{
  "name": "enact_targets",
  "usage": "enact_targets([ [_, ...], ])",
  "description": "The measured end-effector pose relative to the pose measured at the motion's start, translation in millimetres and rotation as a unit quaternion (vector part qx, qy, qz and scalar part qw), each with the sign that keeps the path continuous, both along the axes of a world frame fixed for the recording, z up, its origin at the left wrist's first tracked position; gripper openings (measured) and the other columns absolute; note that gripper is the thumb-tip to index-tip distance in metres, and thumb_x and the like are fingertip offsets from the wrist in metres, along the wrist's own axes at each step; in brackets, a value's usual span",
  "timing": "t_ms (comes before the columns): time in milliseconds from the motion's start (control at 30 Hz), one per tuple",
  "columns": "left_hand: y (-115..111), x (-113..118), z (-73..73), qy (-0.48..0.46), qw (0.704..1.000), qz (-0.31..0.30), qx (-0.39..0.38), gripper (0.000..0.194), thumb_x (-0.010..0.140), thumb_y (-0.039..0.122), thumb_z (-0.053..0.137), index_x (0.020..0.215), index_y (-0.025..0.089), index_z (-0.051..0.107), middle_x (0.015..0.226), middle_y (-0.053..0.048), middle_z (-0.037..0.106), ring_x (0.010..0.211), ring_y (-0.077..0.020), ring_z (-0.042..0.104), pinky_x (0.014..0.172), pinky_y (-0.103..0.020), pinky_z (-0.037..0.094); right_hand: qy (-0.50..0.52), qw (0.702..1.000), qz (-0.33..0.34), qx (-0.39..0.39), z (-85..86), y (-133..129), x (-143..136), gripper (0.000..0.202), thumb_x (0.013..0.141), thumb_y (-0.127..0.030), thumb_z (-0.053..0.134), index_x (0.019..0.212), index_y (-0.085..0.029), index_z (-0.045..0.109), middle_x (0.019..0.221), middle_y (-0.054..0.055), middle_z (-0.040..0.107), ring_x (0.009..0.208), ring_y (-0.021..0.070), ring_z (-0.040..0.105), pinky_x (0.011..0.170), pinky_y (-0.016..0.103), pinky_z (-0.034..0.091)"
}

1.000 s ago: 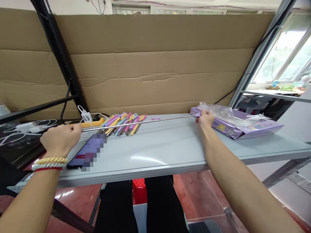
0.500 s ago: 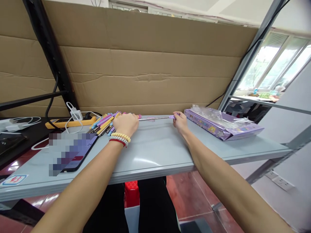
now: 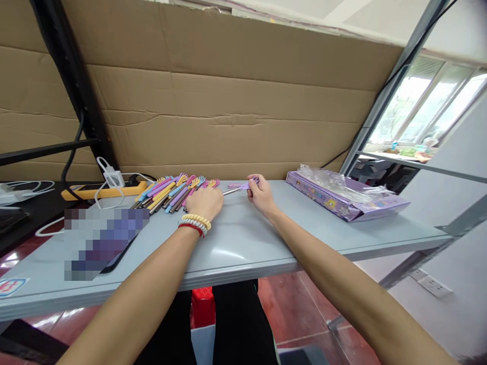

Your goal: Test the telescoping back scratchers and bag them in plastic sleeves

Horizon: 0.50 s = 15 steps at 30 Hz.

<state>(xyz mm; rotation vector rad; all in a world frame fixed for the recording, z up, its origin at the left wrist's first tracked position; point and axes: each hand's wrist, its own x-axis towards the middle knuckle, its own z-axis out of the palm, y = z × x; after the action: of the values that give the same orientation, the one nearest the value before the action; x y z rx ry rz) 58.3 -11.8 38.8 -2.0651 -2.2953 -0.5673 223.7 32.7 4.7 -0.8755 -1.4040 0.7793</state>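
Power strip, far left: yellow power strip [image 3: 131, 190] along the back, white charger [image 3: 113, 177] and cable on top.
Phone: flat near the desk's front edge, phone [image 3: 117, 248] screen all pixelated, so no reading it.
Rod pile: loose rod pile [image 3: 167, 196] in pink, yellow, blue and purple with metal ends, right beside the left hand.
Left hand: left hand [image 3: 205, 203] curled into a fist round one end of the stick, fingertips hidden from where I'm standing.
Stick: metal stick [image 3: 231, 191] bridging the short gap between both hands.
Right hand: right hand [image 3: 261, 195] pinching the stick's purple end.
Elbow room: decent stretch of grey tabletop [image 3: 247, 233] from that hand to the box; cardboard wall [image 3: 228, 111] closes off the back.
Box: purple box [image 3: 342, 203] lying flat, crumpled clear plastic [image 3: 331, 182] on it, can't see inside.
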Motion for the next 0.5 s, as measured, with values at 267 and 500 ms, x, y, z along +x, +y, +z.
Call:
enact_targets([
  [267, -1.1, -1.2, -0.2, -0.044, 0.998, -0.049, -0.024, 0.058, 0.091, 0.043, 0.021, 0.094, 0.013, 0.07, 0.105, -0.02, 0.068, 0.099, -0.0345, 0.063, 0.082, -0.045, 0.047, 0.049, 0.997, 0.016, -0.058, 0.3, 4.3, 0.0, 0.028, 0.081, -0.046, 0.055, 0.092, -0.023, 0.044, 0.047, -0.009, 0.043, 0.036, 0.0072, 0.034, 0.037, 0.02, 0.025],
  [500, 6.5, -3.4, -20.0, -0.041, 0.976, -0.212, 0.026, 0.039, 0.083, 0.021, 0.037, 0.112, 0.019, 0.063, 0.109, -0.01, 0.069, 0.104, -0.0241, 0.062, 0.087, -0.032, 0.045, 0.151, 0.974, -0.057, -0.156, -1.7, 15.1, 17.4, 0.035, 0.077, -0.033, 0.065, 0.093, -0.022, 0.036, 0.05, -0.008, 0.051, 0.035, 0.0097, 0.046, 0.033, 0.018, 0.028],
])
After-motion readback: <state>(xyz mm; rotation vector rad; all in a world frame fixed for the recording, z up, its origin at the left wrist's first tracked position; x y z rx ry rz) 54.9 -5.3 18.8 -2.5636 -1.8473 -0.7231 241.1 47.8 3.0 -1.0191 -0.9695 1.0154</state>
